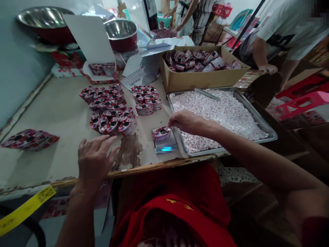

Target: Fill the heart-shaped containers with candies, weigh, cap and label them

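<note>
A small red-and-white printed packet [161, 134] stands with its mouth up on a digital scale [166, 149] whose display glows blue. At the packet's right rim is my right hand [186, 121], fingers pinched together; what they hold, if anything, is hidden. To its right lies a metal tray [272, 135] full of small whitish pellets [218, 109]. My left hand [95, 159] hovers by the table's front edge, fingers spread and holding nothing. Just beyond it stand several similar open packets [108, 109] in close rows, with a smaller group [146, 99] to their right.
A cardboard box [203, 80] of packets stands behind the tray, with a metal scoop or strip [207, 94] on the pellets. One larger packet [29, 140] stands at left. Steel bowls [122, 32] sit at the back. Other people [290, 37] work behind; red stools [305, 101] stand right.
</note>
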Motion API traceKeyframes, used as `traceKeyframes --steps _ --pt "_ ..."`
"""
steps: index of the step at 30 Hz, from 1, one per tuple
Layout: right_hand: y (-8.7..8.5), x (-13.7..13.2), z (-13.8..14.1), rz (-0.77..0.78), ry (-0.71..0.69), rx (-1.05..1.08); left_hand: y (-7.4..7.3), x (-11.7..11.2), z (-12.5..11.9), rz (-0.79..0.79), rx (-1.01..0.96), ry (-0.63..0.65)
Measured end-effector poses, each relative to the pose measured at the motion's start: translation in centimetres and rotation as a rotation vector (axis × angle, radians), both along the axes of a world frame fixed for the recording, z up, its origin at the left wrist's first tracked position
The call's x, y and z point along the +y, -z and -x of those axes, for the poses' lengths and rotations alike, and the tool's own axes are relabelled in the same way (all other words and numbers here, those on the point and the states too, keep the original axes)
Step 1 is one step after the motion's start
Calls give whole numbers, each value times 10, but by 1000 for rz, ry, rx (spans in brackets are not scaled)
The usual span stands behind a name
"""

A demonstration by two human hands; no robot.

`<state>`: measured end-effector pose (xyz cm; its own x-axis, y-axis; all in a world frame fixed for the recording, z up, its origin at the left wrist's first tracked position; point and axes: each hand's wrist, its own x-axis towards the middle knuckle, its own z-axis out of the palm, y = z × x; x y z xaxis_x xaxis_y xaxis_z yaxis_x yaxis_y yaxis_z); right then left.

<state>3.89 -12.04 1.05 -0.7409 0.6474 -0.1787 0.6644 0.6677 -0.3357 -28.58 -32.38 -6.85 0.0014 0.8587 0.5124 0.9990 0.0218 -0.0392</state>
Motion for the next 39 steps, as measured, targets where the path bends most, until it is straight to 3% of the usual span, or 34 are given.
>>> traceKeyframes --steps 4,10,20,29,36,39 --pt "9 -5 7 -100 35 -72 0 4 -8 66 -40 63" --pt "7 -13 -9 -30 193 62 10 9 -7 83 -138 95" --pt "15 -14 1 -25 210 71 9 43 -61 111 -419 194" --pt "19 -18 8 7 225 90 15 51 -79 173 -568 268" --pt "27 -20 23 -41 217 -15 9 55 -86 187 -635 290" --pt "24 -15 7 -81 221 -34 7 63 -91 194 -669 281"
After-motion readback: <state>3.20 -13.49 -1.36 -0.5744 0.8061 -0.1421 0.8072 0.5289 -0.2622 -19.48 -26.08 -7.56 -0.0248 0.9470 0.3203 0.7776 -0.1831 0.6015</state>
